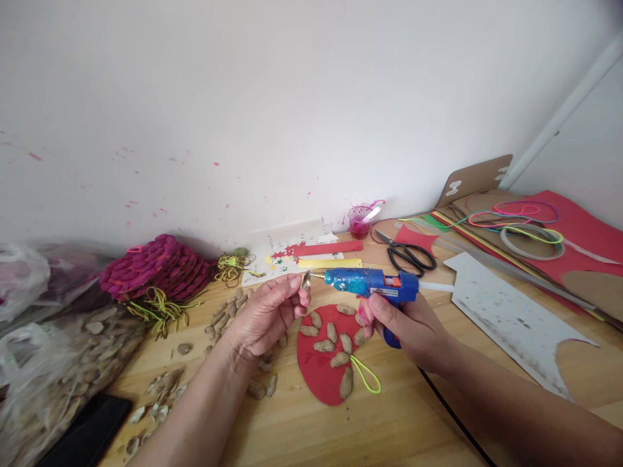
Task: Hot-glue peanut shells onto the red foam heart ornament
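Note:
My left hand (270, 314) pinches a peanut shell half (305, 281) between thumb and fingers, held just above the table. My right hand (406, 327) grips a blue glue gun (372, 283), whose nozzle points left and touches the shell. Below both hands lies a red paper disc (316, 370) with several peanut shells glued on it and a yellow-green cord loop (366, 375) at its lower right.
Loose peanut shells (226, 318) lie on the wooden table (311, 428). Black scissors (411, 256), a pink cup (360, 220), coloured paper strips (331, 256), a magenta woven mat (156, 266), plastic bags (29, 363), cardboard and red sheets (574, 240) surround the work spot.

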